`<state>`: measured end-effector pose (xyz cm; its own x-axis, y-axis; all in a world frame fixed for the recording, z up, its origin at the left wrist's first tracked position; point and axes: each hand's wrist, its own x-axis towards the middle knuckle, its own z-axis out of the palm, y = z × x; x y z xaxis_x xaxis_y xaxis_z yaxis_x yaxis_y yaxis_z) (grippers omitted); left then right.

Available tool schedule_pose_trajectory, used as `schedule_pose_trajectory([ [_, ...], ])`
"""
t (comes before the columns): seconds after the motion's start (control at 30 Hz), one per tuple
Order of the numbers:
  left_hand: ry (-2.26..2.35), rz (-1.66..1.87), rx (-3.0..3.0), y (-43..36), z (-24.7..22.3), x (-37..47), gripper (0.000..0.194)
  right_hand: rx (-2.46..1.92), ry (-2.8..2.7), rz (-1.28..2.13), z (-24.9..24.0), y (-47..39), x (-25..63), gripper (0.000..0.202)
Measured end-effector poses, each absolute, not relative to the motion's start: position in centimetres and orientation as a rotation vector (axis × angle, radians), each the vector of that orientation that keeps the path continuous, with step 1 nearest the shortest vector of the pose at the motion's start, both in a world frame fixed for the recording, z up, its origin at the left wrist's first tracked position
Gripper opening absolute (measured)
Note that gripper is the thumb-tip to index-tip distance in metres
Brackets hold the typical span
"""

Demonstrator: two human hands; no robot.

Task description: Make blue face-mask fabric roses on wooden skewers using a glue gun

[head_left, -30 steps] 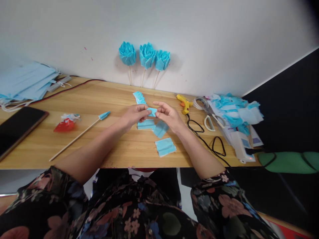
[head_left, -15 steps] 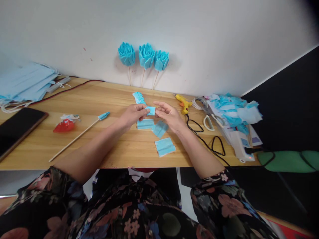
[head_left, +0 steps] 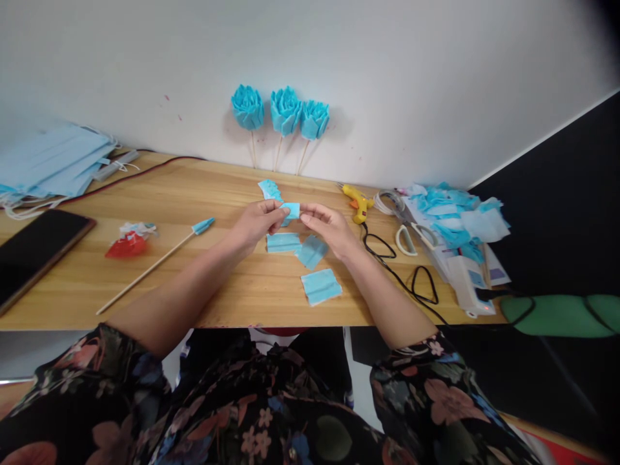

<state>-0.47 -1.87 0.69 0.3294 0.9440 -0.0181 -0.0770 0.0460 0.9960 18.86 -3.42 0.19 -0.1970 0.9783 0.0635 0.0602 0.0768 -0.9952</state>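
Observation:
Between my hands is a small folded piece of blue mask fabric [head_left: 293, 210], raised over the table. My left hand [head_left: 261, 223] pinches its left side between thumb and fingers. At its right edge are the thumb and bent fingertips of my right hand [head_left: 329, 226]. Just below my hands lie a flat blue fabric piece [head_left: 283, 243] and a turned one [head_left: 312, 252] touching it. Nearer me is a larger blue square [head_left: 321, 286]. Behind my left hand lies a ruffled blue strip [head_left: 270, 189].
Several blue flowers on sticks [head_left: 285, 111] lean against the wall. On the left are face masks [head_left: 53, 158], a phone [head_left: 41, 252], a red packet [head_left: 128, 244] and a blue-tipped stick [head_left: 150, 270]. A yellow glue gun [head_left: 357, 201], scissors [head_left: 405, 240] and fabric scraps [head_left: 455, 213] occupy the right.
The folded fabric piece has shifted very slightly left and up, and its right edge shows more clearly beside my right fingertips. Otherwise the objects rest as before.

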Motion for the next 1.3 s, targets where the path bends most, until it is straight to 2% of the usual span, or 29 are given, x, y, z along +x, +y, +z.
schedule_pose_trajectory([
  [0.3, 0.888, 0.969, 1.271, -1.98, 0.41, -0.34, 0.027, -1.102, -1.497, 1.228, 0.36, -3.59, 18.41, 0.028],
  [0.77, 0.841, 0.941, 1.270, -1.78, 0.07, -0.42, 0.030, -1.158, -1.463, 1.226, 0.46, -3.68, 18.37, 0.022],
  [0.93, 0.846, 0.980, 1.246, -1.52, -0.21, -0.48, 0.033, -1.116, -1.455, 1.274, 0.31, -3.59, 18.82, 0.022],
  [1.1, 0.863, 0.986, 1.240, -1.65, 0.01, -0.42, 0.030, -1.120, -1.427, 1.299, 0.28, -3.54, 18.90, 0.032],
  [1.3, 0.886, 0.958, 1.251, -1.95, 0.05, -0.32, 0.028, -1.121, -1.461, 1.275, 0.40, -3.62, 18.48, 0.029],
])
